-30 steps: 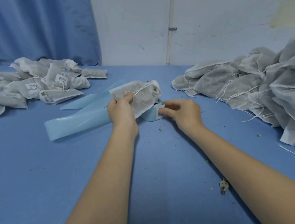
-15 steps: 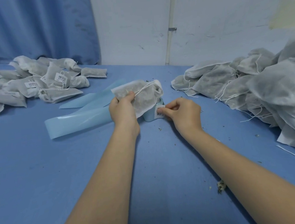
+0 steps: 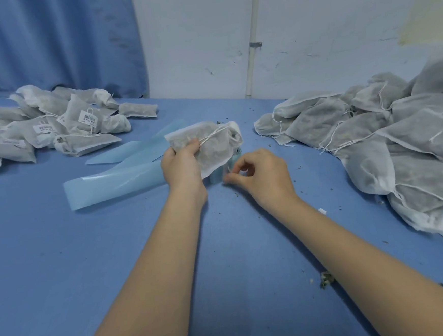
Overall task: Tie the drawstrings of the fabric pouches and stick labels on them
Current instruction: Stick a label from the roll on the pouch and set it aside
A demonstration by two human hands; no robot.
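Pouches are the matter here, and one pouch (image 3: pixel 213 144) is gripped in the left hand (image 3: pixel 181 165) above the blue tabletop (image 3: pixel 116 255), thumb on its front face and fingers curled behind, its long axis slanting from the upper left down to the lower right. Just right of it and slightly nearer, the right hand (image 3: pixel 258 175) is pinched, thumb against forefinger, at the label roll (image 3: pixel 219 173) lying under the pouch's lower edge; whether a label is already caught between the fingertips cannot be told. The coming move is judged to turn on this: the pouch's flat face lies immediately left of and above the pinch, so a short carry up and leftward would be needed. The pouch is seen as thin white fabric over dark loose filling, its drawstring (image 3: pixel 212 135) drawn across the front. Farther off, spent blue backing strip (image 3: pixel 115 181) trails left; labelled pouches (image 3: pixel 53 128) are heaped far left, unlabelled pouches (image 3: pixel 371 129) far right.
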